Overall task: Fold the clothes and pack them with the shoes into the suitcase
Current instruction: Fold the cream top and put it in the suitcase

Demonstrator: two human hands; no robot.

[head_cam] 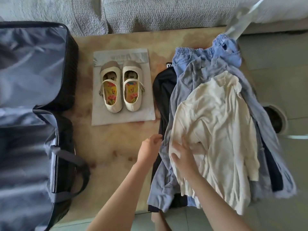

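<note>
A pile of clothes lies on the right of a low table: a cream top [215,124] uppermost, a light blue shirt [168,185] under it, blue elastic-waist trousers [196,54] at the far end and a dark garment [164,87] along the left side. My right hand [183,155] rests flat on the near left part of the cream top with its fingers spread. My left hand [150,147] touches the left edge of the pile with relaxed fingers. A pair of cream strap shoes [120,87] stands on a grey bag [123,117] in the middle. The open dark suitcase [33,80] lies at the left.
A grey sofa [133,12] runs along the far side of the table [106,144]. A clear plastic hanger [241,22] sticks out past the trousers. The suitcase's straps [73,159] hang over its near right edge. Tiled floor with a round drain [275,117] lies to the right.
</note>
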